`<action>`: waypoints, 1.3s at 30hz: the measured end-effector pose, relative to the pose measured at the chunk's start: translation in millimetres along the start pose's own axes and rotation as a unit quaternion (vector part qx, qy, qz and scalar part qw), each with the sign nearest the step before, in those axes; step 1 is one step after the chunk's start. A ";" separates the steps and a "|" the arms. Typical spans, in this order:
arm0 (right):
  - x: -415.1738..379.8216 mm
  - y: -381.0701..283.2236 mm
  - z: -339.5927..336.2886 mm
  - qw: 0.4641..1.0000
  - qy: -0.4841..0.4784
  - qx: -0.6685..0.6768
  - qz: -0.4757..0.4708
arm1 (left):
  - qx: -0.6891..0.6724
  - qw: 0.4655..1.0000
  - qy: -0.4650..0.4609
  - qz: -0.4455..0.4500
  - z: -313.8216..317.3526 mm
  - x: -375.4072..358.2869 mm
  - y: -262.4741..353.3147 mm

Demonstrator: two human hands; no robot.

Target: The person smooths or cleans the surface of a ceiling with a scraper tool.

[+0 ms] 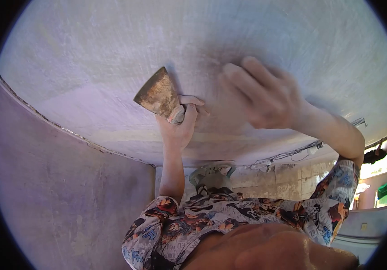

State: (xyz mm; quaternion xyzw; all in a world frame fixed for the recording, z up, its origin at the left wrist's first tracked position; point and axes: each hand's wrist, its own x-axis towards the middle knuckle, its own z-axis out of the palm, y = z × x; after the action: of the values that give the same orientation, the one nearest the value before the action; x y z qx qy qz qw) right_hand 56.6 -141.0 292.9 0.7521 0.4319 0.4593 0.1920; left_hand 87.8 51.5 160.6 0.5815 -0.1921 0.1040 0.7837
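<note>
My left hand [180, 128] is closed around the handle of a putty knife [159, 94]. Its broad, triangular blade is rusty and caked, and it points up and to the left. Fingers wrap the handle, with the thumb side towards me. My right hand [268, 94] is higher up and to the right, close to the pale plastered surface [112, 49]. Its fingers are curled in and slightly blurred; anything inside them is hidden. The surface shows streaks and smudges around both hands.
A rough edge [58, 126] borders a purplish wall [76, 193] on the left. Cables [292, 155] run along the lower right. Below the hands stands a greenish bucket-like object [202, 175]. Another person [376, 155] is by a bright opening at far right.
</note>
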 end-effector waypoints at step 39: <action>-17.4 3.3 -23.9 0.998 -0.024 -0.045 0.026 | 0.068 0.996 0.005 0.062 3.2 1.3 9.4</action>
State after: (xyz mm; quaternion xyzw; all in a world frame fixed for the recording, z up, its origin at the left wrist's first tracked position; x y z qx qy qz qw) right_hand 34.0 -159.8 298.1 0.7646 0.3862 0.4649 0.2239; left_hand 84.8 51.2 170.1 0.6196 -0.2162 0.1687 0.7354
